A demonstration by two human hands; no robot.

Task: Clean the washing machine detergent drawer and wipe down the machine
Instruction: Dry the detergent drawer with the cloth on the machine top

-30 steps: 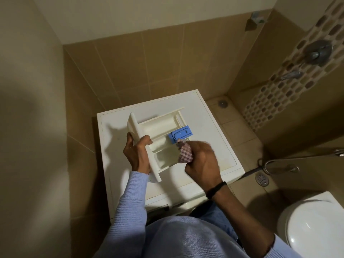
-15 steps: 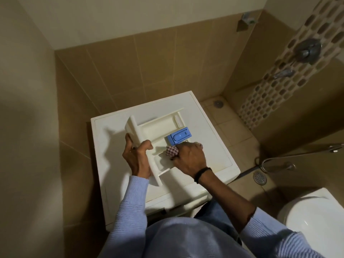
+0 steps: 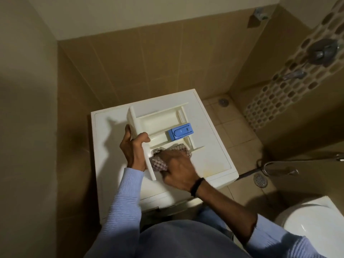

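The white detergent drawer (image 3: 158, 121) lies on top of the white washing machine (image 3: 214, 146), with a blue insert (image 3: 180, 134) in its middle compartment. My left hand (image 3: 133, 148) grips the drawer's front panel, thumb hooked over its edge. My right hand (image 3: 176, 167) holds a checkered cloth (image 3: 159, 163) bunched under the fingers and pushes it into the drawer's near compartment, close to the front panel. Part of the cloth is hidden under my right hand.
Tiled walls close in on the left and behind the machine. A toilet (image 3: 314, 224) stands at the lower right. A metal hose (image 3: 275, 165) and a floor drain (image 3: 260, 180) lie on the tiled floor to the right; shower fittings (image 3: 322, 51) hang on the right wall.
My right hand has carried the cloth from beside the blue insert down into the near compartment and toward the front panel. My left hand keeps its grip on the drawer.
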